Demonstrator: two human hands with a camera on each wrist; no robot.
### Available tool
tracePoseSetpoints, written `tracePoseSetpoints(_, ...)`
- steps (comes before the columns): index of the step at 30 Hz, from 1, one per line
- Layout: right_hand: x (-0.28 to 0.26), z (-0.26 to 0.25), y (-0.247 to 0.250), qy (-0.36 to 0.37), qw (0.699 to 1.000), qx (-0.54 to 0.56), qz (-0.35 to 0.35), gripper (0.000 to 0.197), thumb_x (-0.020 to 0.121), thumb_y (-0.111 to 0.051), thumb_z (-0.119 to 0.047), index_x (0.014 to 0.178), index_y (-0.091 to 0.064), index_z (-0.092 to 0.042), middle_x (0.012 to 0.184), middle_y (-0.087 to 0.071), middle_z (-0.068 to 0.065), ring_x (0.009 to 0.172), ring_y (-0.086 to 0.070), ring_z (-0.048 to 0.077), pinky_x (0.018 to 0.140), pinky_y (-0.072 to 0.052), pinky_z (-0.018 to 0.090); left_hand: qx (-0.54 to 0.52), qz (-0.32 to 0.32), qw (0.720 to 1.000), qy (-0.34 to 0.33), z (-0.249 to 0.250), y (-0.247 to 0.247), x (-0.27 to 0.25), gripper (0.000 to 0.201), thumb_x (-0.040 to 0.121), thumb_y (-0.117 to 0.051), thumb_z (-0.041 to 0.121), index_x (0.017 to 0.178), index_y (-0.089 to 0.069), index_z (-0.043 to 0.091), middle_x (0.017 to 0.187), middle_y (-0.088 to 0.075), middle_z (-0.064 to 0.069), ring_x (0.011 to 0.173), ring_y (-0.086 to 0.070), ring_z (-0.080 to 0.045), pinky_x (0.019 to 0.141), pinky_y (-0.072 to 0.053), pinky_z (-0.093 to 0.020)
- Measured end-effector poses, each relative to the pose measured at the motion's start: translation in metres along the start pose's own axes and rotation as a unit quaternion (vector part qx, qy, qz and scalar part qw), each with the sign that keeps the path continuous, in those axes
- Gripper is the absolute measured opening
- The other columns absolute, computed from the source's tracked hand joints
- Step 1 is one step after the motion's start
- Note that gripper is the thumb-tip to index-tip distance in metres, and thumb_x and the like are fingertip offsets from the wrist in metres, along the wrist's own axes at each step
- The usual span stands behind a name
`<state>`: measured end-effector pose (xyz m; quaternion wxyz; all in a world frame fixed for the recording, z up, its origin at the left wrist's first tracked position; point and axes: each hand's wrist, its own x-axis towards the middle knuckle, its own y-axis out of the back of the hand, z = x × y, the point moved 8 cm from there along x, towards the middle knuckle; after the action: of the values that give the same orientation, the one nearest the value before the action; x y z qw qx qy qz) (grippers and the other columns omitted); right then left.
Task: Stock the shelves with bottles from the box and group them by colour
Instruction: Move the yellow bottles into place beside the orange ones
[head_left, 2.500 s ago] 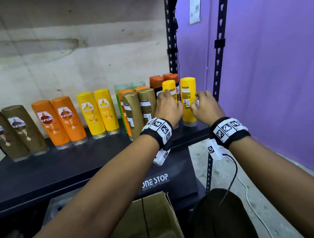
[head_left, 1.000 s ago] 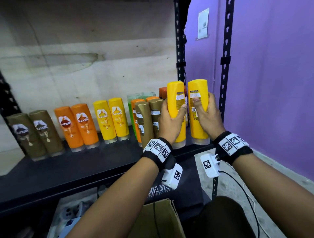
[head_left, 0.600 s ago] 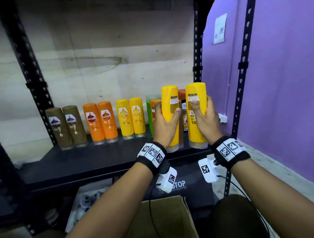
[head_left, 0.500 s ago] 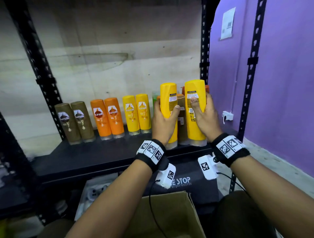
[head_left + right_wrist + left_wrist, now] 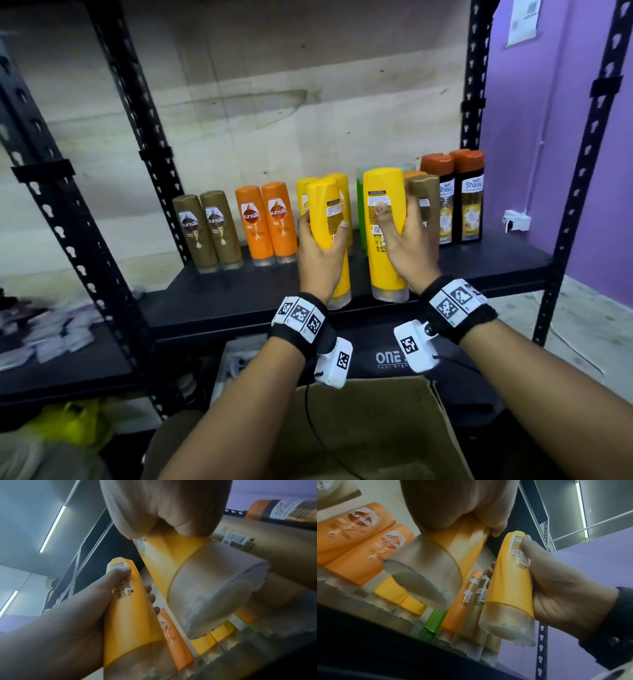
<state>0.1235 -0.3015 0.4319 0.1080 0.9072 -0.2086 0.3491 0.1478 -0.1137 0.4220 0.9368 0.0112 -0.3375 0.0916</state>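
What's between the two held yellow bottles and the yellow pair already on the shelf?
Nothing visible. The left hand holds its yellow bottle directly in front of the shelved yellow pair; the right hand holds its bottle ahead of the green bottle.

The two shelved yellow bottles (image 5: 339,192) were largely hidden behind the yellow bottle (image 5: 327,236) held in the left hand (image 5: 320,260). The green bottle (image 5: 360,205) was mostly covered by the yellow bottle (image 5: 385,233) held in the right hand (image 5: 409,253). At 6 o'clock the cardboard box (image 5: 370,428) was cut off by the lower edge. At 9 o'clock, blurred packets (image 5: 44,339) on the lower shelf could not be identified. The paper notice (image 5: 522,20) at 1 o'clock was cropped and illegible.
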Motion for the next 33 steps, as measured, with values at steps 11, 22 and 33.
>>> tracePoseSetpoints(11, -0.008, 0.028, -0.03, -0.014, 0.999, 0.041, -0.031, 0.047, 0.096, -0.05, -0.063, 0.135, -0.047, -0.035, 0.121, -0.065, -0.022, 0.113, -0.063, 0.001, 0.099, -0.053, 0.039, -0.002, 0.013, 1.0, 0.006, -0.027, 0.012, 0.001, 0.045, 0.093, -0.07, 0.039, 0.13, -0.045, 0.038, 0.115, -0.064, 0.024, 0.102, -0.064, 0.008, 0.081, -0.051, -0.011)
tracePoseSetpoints(22, 0.006, 0.051, -0.052, -0.023, 0.999, 0.02, -0.035, 0.06, 0.096, -0.045, -0.065, 0.145, -0.039, -0.031, 0.132, -0.064, -0.011, 0.115, -0.063, 0.005, 0.1, -0.052, 0.036, -0.025, 0.022, 0.999, 0.019, -0.05, 0.008, 0.023, 0.042, 0.092, -0.071, 0.035, 0.125, -0.046, 0.044, 0.111, -0.065, 0.032, 0.104, -0.066, 0.005, 0.082, -0.052, -0.012)
tracePoseSetpoints(33, 0.011, 0.065, -0.065, -0.003, 0.999, 0.045, 0.002, 0.061, 0.092, -0.056, -0.064, 0.143, -0.039, -0.036, 0.121, -0.062, -0.03, 0.111, -0.059, -0.013, 0.088, -0.044, 0.003, -0.011, 0.036, 0.999, 0.001, -0.069, 0.003, 0.033, 0.04, 0.092, -0.072, 0.035, 0.121, -0.048, 0.049, 0.114, -0.066, 0.027, 0.106, -0.066, 0.002, 0.087, -0.055, -0.019)
